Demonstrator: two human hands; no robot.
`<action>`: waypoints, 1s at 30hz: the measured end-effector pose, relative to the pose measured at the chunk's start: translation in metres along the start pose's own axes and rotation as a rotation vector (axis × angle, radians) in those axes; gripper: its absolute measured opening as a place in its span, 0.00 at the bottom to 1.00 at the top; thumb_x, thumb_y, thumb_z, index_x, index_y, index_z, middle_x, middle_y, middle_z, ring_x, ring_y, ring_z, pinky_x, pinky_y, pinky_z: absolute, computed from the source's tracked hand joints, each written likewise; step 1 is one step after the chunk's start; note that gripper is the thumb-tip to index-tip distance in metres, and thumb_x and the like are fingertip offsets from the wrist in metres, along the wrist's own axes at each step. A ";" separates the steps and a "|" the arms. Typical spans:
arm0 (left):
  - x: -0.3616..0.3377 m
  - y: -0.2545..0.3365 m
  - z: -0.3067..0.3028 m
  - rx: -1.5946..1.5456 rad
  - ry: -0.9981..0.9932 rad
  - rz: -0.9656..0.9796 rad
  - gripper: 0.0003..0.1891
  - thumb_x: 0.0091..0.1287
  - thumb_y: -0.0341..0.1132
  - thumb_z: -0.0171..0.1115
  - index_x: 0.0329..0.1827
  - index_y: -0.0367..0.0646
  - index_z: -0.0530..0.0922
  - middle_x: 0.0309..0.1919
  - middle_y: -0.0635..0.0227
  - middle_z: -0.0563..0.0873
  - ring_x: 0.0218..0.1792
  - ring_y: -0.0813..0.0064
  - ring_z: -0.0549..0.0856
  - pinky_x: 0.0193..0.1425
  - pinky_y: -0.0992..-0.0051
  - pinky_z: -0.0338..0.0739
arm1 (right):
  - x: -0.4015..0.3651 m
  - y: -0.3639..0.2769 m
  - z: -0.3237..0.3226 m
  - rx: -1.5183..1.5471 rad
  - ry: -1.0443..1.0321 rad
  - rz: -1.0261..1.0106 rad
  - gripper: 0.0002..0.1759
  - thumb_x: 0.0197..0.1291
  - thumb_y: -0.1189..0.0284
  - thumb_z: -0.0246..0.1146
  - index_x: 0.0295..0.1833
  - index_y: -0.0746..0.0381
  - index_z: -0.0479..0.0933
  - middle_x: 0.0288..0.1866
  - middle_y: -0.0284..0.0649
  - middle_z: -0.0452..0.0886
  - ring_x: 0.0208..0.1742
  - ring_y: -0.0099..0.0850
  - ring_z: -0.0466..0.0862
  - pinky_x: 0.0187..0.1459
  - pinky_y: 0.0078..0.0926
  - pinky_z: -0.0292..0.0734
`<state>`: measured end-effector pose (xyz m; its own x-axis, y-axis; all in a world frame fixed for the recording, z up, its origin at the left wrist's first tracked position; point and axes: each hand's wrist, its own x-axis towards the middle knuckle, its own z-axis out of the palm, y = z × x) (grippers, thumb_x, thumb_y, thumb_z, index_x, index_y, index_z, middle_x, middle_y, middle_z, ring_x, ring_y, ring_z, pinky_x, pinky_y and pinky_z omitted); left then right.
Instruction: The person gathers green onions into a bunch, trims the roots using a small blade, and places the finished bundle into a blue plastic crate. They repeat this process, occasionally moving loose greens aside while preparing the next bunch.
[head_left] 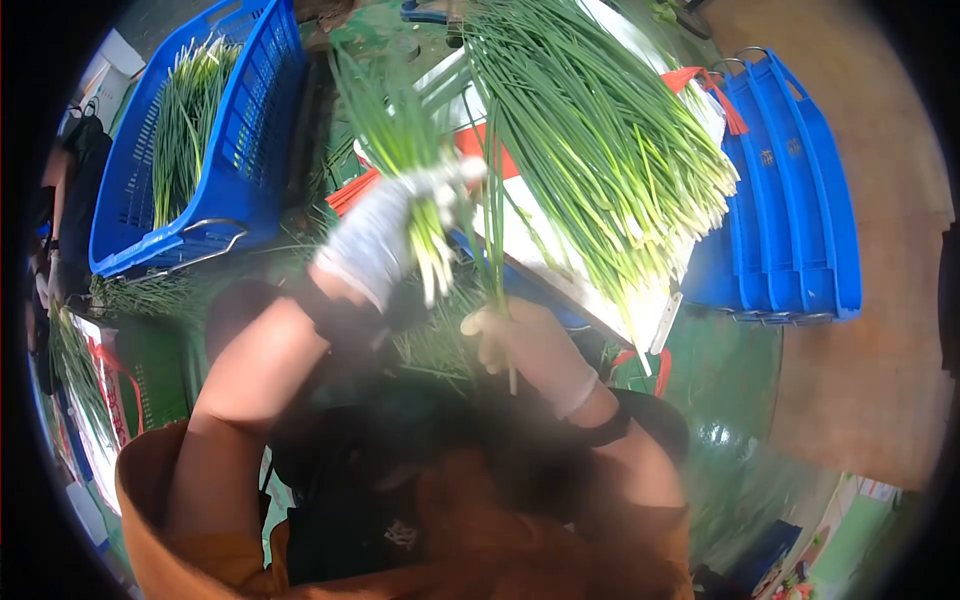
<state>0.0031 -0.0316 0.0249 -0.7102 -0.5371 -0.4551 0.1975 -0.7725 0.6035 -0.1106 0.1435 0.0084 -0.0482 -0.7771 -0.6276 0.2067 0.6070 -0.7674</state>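
Note:
Wrapped round a bunch of green onions (400, 135), my gloved left hand (385, 225) is left of centre, with the white ends hanging below it. My gloved right hand (530, 345), lower and to the right, pinches a few thin stalks (495, 230) that stand nearly upright, their pale ends below the fingers. A large pile of green onions (600, 150) lies on a white board (550, 235) beyond my hands, white ends toward the right. Motion blurs the bunch and my left hand.
A blue crate (265, 130) holding green onions stands at the upper left. Stacked blue crates (800, 200) are on the right. Red ties (350, 192) hang by the board. Another person's arm (60, 175) shows at the far left. Loose leaves (435, 345) lie on the green floor.

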 end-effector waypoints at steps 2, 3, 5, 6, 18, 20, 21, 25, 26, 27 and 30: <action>0.013 0.029 -0.027 -0.124 0.024 0.204 0.19 0.68 0.28 0.56 0.60 0.31 0.70 0.35 0.66 0.85 0.24 0.83 0.83 0.24 0.85 0.80 | -0.004 -0.004 -0.001 -0.026 0.056 -0.036 0.11 0.70 0.67 0.53 0.45 0.65 0.75 0.21 0.31 0.73 0.21 0.19 0.71 0.25 0.17 0.68; 0.020 0.047 -0.050 -0.162 -0.247 0.271 0.20 0.68 0.28 0.54 0.61 0.28 0.67 0.38 0.63 0.85 0.26 0.81 0.83 0.28 0.83 0.83 | -0.006 -0.005 -0.001 -0.049 0.115 -0.071 0.12 0.70 0.67 0.54 0.45 0.65 0.76 0.21 0.30 0.71 0.21 0.18 0.70 0.24 0.17 0.66; 0.015 0.078 -0.063 -0.168 0.047 0.475 0.18 0.68 0.27 0.54 0.60 0.31 0.68 0.50 0.55 0.84 0.28 0.81 0.85 0.30 0.82 0.84 | -0.005 -0.009 -0.004 0.006 0.163 -0.036 0.14 0.71 0.64 0.54 0.45 0.65 0.76 0.20 0.28 0.67 0.19 0.17 0.66 0.23 0.17 0.63; 0.013 0.087 -0.072 -0.134 0.084 0.516 0.17 0.69 0.27 0.54 0.59 0.32 0.69 0.52 0.55 0.83 0.29 0.81 0.85 0.30 0.82 0.84 | -0.005 -0.007 -0.008 0.040 0.165 -0.182 0.15 0.71 0.63 0.53 0.44 0.64 0.76 0.20 0.28 0.66 0.20 0.17 0.66 0.24 0.16 0.63; -0.029 -0.025 0.017 0.158 -0.176 -0.149 0.13 0.66 0.29 0.62 0.53 0.39 0.76 0.38 0.70 0.84 0.26 0.87 0.78 0.30 0.87 0.76 | -0.004 -0.011 -0.022 0.183 -0.217 -0.283 0.29 0.74 0.52 0.42 0.40 0.65 0.78 0.24 0.34 0.78 0.22 0.20 0.74 0.27 0.16 0.68; -0.023 -0.034 0.014 0.186 -0.239 -0.132 0.17 0.64 0.27 0.63 0.55 0.36 0.76 0.40 0.68 0.83 0.29 0.85 0.80 0.33 0.85 0.77 | -0.006 -0.014 -0.020 0.010 -0.291 -0.169 0.28 0.74 0.55 0.42 0.40 0.65 0.81 0.20 0.33 0.79 0.21 0.18 0.72 0.28 0.15 0.67; -0.024 -0.034 0.013 0.184 -0.238 -0.131 0.17 0.64 0.27 0.63 0.55 0.36 0.76 0.40 0.68 0.83 0.29 0.85 0.80 0.33 0.85 0.77 | -0.004 -0.012 -0.019 0.008 -0.292 -0.167 0.28 0.74 0.55 0.42 0.40 0.65 0.81 0.20 0.33 0.79 0.21 0.18 0.72 0.28 0.15 0.67; -0.027 -0.028 0.012 0.233 -0.252 0.056 0.21 0.61 0.27 0.64 0.58 0.33 0.74 0.40 0.67 0.83 0.33 0.82 0.82 0.36 0.84 0.78 | -0.008 -0.013 -0.014 -0.058 -0.147 -0.276 0.28 0.73 0.50 0.45 0.36 0.63 0.76 0.25 0.33 0.79 0.22 0.19 0.78 0.24 0.13 0.70; -0.034 -0.023 0.014 0.218 -0.261 0.024 0.22 0.61 0.27 0.64 0.58 0.33 0.74 0.41 0.65 0.83 0.34 0.81 0.83 0.38 0.83 0.79 | -0.010 -0.014 -0.012 -0.050 -0.106 -0.339 0.27 0.73 0.50 0.46 0.36 0.63 0.76 0.25 0.33 0.80 0.23 0.19 0.79 0.25 0.14 0.70; -0.037 -0.022 0.016 0.201 -0.272 -0.010 0.22 0.61 0.28 0.64 0.59 0.34 0.73 0.43 0.64 0.84 0.36 0.80 0.83 0.40 0.82 0.80 | -0.008 -0.013 -0.011 -0.046 -0.102 -0.339 0.27 0.73 0.50 0.46 0.36 0.63 0.76 0.25 0.33 0.80 0.23 0.19 0.79 0.25 0.14 0.70; -0.026 -0.037 0.005 0.186 -0.239 -0.124 0.22 0.63 0.28 0.63 0.61 0.34 0.72 0.48 0.58 0.84 0.44 0.71 0.85 0.49 0.74 0.82 | 0.003 -0.006 -0.009 0.012 -0.139 -0.261 0.32 0.71 0.46 0.47 0.34 0.65 0.78 0.22 0.35 0.79 0.21 0.20 0.78 0.26 0.19 0.73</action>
<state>0.0108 0.0124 0.0173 -0.8640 -0.3313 -0.3791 -0.0112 -0.7401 0.6724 -0.1208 0.1387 0.0096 0.0334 -0.9225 -0.3846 0.2162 0.3823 -0.8984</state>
